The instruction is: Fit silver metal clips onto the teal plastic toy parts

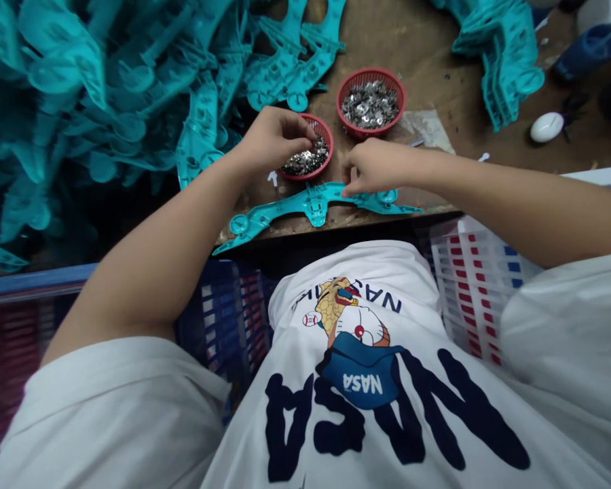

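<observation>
My left hand [278, 140] reaches over the rim of a small red basket [328, 139], its fingers curled down among small shiny metal pieces [305, 161]. Whether a piece is between the fingertips is hidden. My right hand [371, 167] is bent over the right half of a long teal plastic part [295, 204], with the fingers drawn in towards the thumb. What they pinch, if anything, does not show. The teal part lies lengthwise along the table's near edge, a round disc near each end and a bracket at its middle.
A second red basket [398, 115] of metal pieces stands behind. Teal parts [132, 88] are heaped at left, and more are stacked [504, 61] at back right. A white egg-shaped object [546, 127] lies at right. Plastic crates [224, 319] flank my lap below the table [412, 41].
</observation>
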### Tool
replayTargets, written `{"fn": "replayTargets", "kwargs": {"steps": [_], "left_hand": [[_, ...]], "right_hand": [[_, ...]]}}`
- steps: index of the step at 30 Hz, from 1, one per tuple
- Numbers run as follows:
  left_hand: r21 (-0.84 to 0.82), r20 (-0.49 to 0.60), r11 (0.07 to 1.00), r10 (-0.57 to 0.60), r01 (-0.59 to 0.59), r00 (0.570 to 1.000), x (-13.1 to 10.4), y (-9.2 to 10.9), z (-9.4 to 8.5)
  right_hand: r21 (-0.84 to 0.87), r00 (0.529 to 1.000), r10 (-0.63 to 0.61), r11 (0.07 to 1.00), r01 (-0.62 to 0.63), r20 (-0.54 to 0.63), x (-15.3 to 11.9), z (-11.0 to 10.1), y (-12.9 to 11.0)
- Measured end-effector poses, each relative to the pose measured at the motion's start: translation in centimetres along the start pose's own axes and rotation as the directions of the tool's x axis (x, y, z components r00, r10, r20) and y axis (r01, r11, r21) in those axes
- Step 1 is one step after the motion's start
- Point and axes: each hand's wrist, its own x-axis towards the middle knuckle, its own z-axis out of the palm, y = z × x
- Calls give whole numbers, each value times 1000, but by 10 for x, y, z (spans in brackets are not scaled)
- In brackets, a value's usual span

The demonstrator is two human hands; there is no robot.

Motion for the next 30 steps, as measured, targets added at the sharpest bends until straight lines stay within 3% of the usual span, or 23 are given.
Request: {"fn": "replayTargets", "kwargs": {"steps": [4,9,15,18,21,26,30], "left_hand": [[-146,4,987,62,-61,998,-10,23,5],[-131,-41,990,44,-49,998,-23,47,20],[-94,-27,990,-112,109,993,-33,66,26],[-78,-31,984,-164,161,986,-35,71,29],[-29,-9,985,-169,169,986,-36,75,34],[-51,20,970,-236,237,971,-38,82,34],[-241,-27,955,-187,175,982,-40,80,30]], "right_hand": [[204,976,101,977,-61,-194,-13,-30,-27],[391,967,145,919,-54,-208,-20,-35,-39],[562,949,-30,800,211,-314,-3,-18,-23],[462,887,-143,811,359,-438,5,-11,-13],[227,818,-221,893,389,-531,5,-13,-10],[-47,788,-312,939,340,-531,-6,-26,-14],[-180,701,-512,851,494,-496,-13,-37,-10]]}}
